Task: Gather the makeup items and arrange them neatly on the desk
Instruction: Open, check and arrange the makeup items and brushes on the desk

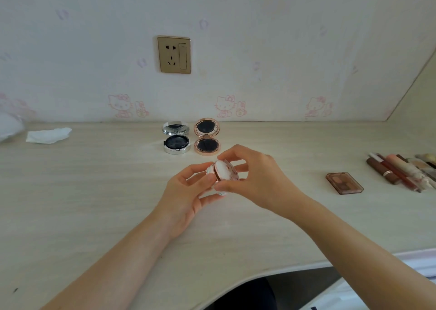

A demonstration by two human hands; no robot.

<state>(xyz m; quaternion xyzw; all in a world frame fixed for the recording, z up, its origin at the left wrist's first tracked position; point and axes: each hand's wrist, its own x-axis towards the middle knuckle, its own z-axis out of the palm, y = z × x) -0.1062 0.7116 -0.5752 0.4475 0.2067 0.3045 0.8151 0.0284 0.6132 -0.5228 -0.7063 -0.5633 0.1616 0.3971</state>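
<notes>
Fingers of both hands were curled round one white compact [223, 173] with a rose-gold seam and a faint floral print, held just above the desk [94, 191]. Left hand [188, 191] cupped it from below and the side, thumb on the rim; right hand [254, 180] pinched it from above, thumb and forefinger at opposite edges. Whether the lid was being opened or pressed shut — could not tell; the seam showed only a narrow dark line.

Beyond the fingertips, toward the wall, two compacts stood open side by side, nearly touching: a silver compact [176, 137] to the left, a rose-gold compact [207, 136] to the right, each with a dark puff in the base and lid raised.

Well off to the right of the right hand lay a brown eyeshadow palette [345, 183], and past it a tight row of lip tubes and pencils [401, 171] at the frame edge. Far to the left of the left hand, a crumpled tissue [48, 135].

Progress, as judged: part done — two compacts placed in a pair, sticks grouped; the held compact and perhaps the palette were not yet placed.

Writing: none legible on any item. Wallpaper carried a pink cartoon-cat print; a gold wall socket [174, 54] bore no readable text.
</notes>
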